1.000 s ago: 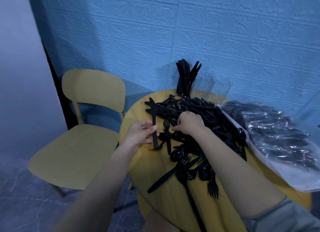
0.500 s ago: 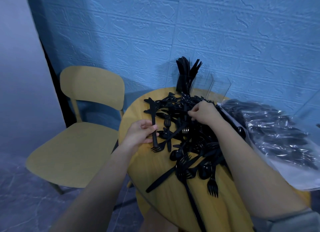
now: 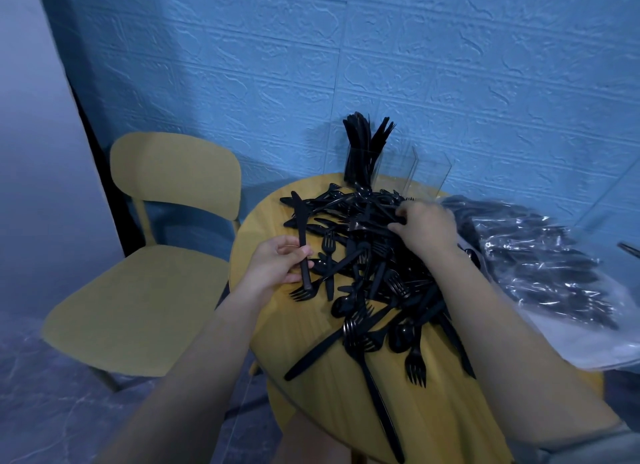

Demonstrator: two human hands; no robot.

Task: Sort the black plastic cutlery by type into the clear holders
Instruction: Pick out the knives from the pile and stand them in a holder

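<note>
Left hand (image 3: 277, 266) grips a black knife (image 3: 300, 235) by its handle, blade up. Right hand (image 3: 427, 223) curled into the cutlery pile (image 3: 374, 273) on the yellow bench (image 3: 311, 404), pinching a piece. Clear holders (image 3: 398, 166) at the far edge, leftmost stuffed with knives. Bagged cutlery (image 3: 540, 256) right.

Cutlery pile (image 3: 367, 256): black plastic, smooth, faint sheen on tines and bowls. Table (image 3: 311, 411) under it: yellow, fine straight grain, matt. Holders (image 3: 412, 167) behind pile: clear, glassy plastic. Bag (image 3: 540, 256) right of pile: thin crinkled film, glossy. Chair (image 3: 145, 290) left of table: smooth matt yellow. Wall (image 3: 450, 65) behind: blue, rough embossed brick texture.
</note>
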